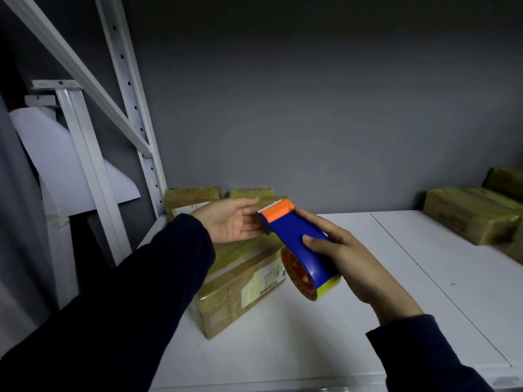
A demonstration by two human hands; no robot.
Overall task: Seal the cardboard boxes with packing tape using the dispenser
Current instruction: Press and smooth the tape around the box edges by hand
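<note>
While right hand (pixel 348 261) grips the dispenser (pixel 294 236), left hand (pixel 232 222) sits open at its cutter end; box (pixel 240 287) under it looks already taped, no strip started.

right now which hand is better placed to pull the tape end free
Left. The left hand lies open with its fingertips right at the toothed orange end of the dispenser, while the right hand grips the blue body and is probably best kept steadying it.

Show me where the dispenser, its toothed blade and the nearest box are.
dispenser (pixel 294 236), head view, on the blue body.
blade (pixel 270 207), head view, on the pale toothed edge.
box (pixel 240 288), head view, on the brown cardboard face.
</note>
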